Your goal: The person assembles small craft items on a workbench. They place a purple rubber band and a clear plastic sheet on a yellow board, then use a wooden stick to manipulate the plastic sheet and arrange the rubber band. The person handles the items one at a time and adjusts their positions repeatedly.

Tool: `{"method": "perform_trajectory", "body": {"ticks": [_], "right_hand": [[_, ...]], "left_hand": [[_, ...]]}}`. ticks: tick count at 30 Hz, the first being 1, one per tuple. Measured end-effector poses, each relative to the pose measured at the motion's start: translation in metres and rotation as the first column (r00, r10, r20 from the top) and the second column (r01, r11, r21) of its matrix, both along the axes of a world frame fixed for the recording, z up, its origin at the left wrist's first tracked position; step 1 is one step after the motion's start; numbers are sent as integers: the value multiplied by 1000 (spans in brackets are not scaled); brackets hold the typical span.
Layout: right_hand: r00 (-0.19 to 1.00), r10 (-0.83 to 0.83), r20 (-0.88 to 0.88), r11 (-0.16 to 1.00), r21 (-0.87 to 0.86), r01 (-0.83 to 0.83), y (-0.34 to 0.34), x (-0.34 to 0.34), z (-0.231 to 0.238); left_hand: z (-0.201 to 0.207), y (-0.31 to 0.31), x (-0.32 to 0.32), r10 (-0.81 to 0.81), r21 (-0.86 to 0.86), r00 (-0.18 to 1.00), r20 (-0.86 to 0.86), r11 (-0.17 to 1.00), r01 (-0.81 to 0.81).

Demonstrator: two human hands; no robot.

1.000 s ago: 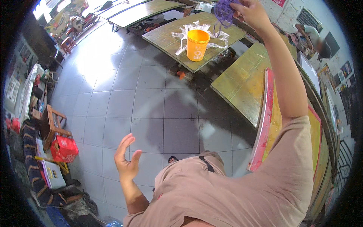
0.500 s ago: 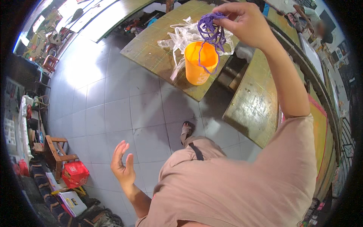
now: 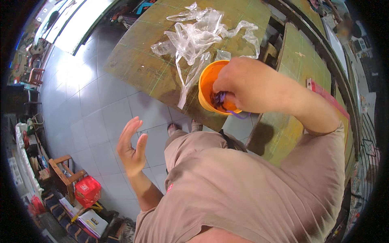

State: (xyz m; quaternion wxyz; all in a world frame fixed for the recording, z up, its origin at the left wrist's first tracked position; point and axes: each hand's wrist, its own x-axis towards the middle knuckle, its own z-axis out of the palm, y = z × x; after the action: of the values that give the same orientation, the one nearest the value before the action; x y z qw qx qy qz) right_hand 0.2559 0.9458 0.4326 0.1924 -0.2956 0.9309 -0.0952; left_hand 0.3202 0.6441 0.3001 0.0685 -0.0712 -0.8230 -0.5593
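My right hand [image 3: 241, 86] reaches into the mouth of an orange plastic cup [image 3: 205, 88] at the table's near corner. Its fingers are closed on a tangle of purple cord [image 3: 219, 99], most of which lies inside the cup. One purple strand hangs over the rim below my hand. The fingertips are partly hidden by the hand and the cup. Away from the table, my left hand [image 3: 131, 146] is raised over the floor, its fingers apart and nothing in it. Crumpled clear plastic bags [image 3: 196, 36] lie on the table behind the cup.
The greenish worktable [image 3: 133, 56] has scratched grid lines. A second board [image 3: 291, 60] stands to the right, across a gap. At lower left are a wooden stool [image 3: 65, 170], a red bag [image 3: 88, 190] and papers [image 3: 92, 222]. Grey tiles [image 3: 89, 117] cover the floor.
My right hand has come down from above the cup into its mouth, taking the purple cord with it. My body has moved nearer the table. My left hand stays raised and open.
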Motion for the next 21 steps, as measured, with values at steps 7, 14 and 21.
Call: {"method": "perform_trajectory", "body": {"ticks": [7,14,21], "right_hand": [[985,-133,111,990,71,126,-13,-4,-18],[976,-211,46,972,116,205,-22,-3,-16],[855,-391,-340,906,-305,293,2,30,35]], "left_hand": [[-11,13,-61,-206,57,978,-45,976,208],[-3,15,-96,-370,94,927,-60,923,374],[8,9,-115,-493,218,870,-22,847,485]]}}
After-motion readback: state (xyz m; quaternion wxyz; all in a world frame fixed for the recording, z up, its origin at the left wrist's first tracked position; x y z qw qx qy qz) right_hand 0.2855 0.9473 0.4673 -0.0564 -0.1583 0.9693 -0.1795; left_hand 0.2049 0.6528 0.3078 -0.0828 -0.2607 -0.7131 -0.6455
